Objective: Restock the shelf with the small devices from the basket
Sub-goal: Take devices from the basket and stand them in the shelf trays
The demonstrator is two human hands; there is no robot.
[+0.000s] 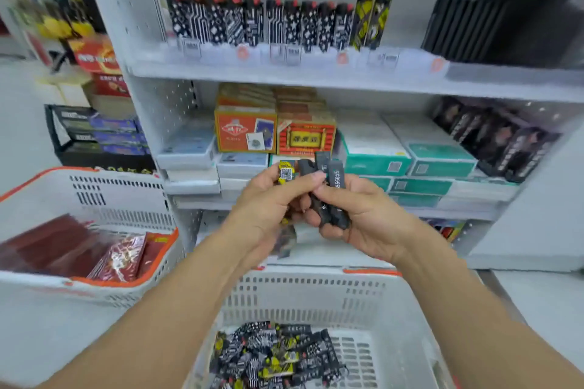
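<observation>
Stock in progress: my left hand and right hand each grip several small devices at centre, top shelf at 12 o'clock part-filled, basket at 6 o'clock holding many more.

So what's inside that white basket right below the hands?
The white basket holds a loose pile of small devices, black-and-white patterned with some yellow ones mixed in. Bare slotted floor shows to their right. The forearms and frame edge hide whatever lies further left or lower.

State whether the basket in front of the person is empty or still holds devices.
Still holds devices: a pile of small devices lies at the bottom of the basket.
</observation>
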